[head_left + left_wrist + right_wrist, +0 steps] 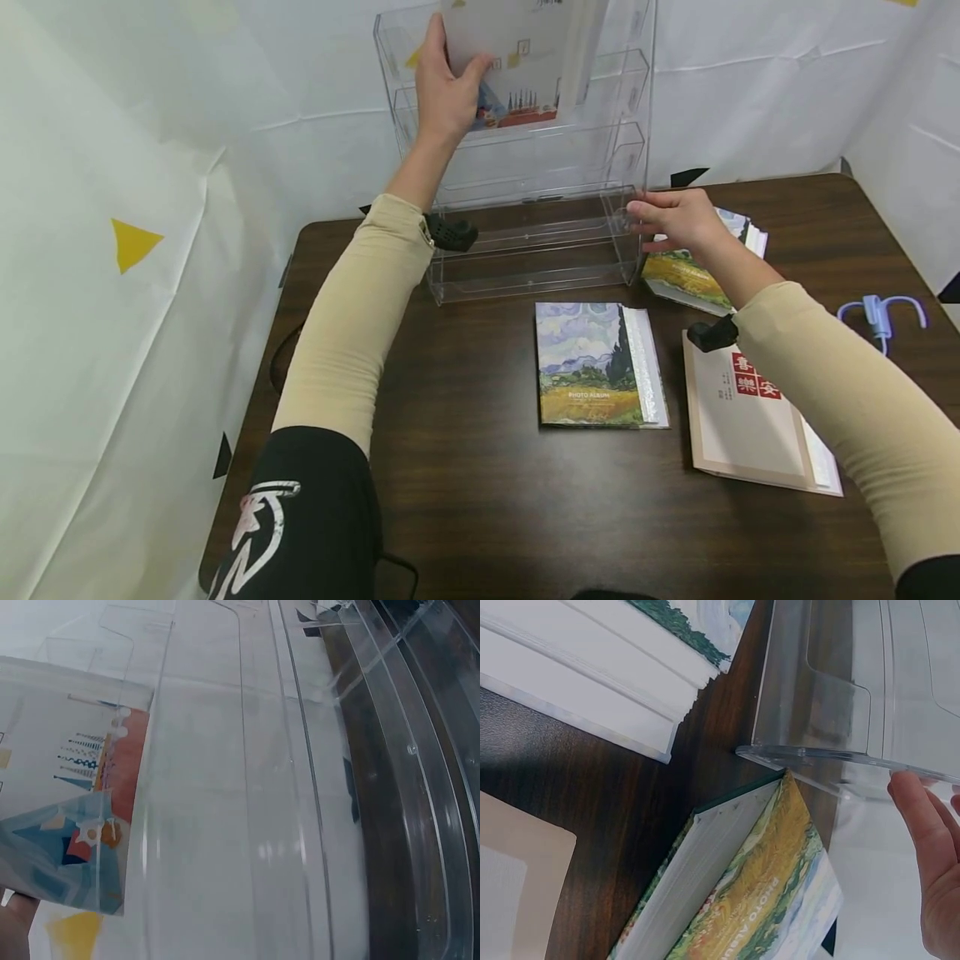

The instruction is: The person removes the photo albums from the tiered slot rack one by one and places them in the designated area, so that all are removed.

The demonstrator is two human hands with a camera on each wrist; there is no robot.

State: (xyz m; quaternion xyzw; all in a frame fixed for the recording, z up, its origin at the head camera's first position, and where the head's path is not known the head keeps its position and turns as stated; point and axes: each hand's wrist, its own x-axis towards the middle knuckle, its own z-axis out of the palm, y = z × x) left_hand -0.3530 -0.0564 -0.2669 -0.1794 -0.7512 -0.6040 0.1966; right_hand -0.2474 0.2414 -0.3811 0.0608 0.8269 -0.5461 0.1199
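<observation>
My left hand (447,96) grips the left edge of a white illustrated book (525,58), thumb across its front. The book stands upright at an upper tier of a clear acrylic rack (532,279); its top is cut off in the head view. Coloured drawings along the book's lower part (90,832) show in the left wrist view. At the rack's right side, my right hand (678,218) touches the side panel with its fingertips, the fingers fairly straight. Below that hand lies a photo album (757,892) with a painted landscape cover.
Another painted photo album (588,362) lies on the dark wooden table (465,500) before the rack. Right of it is a beige album (750,433) with red characters, partly under the right forearm. A light-blue forked object (877,317) lies at the right. White sheeting (322,67) hangs behind.
</observation>
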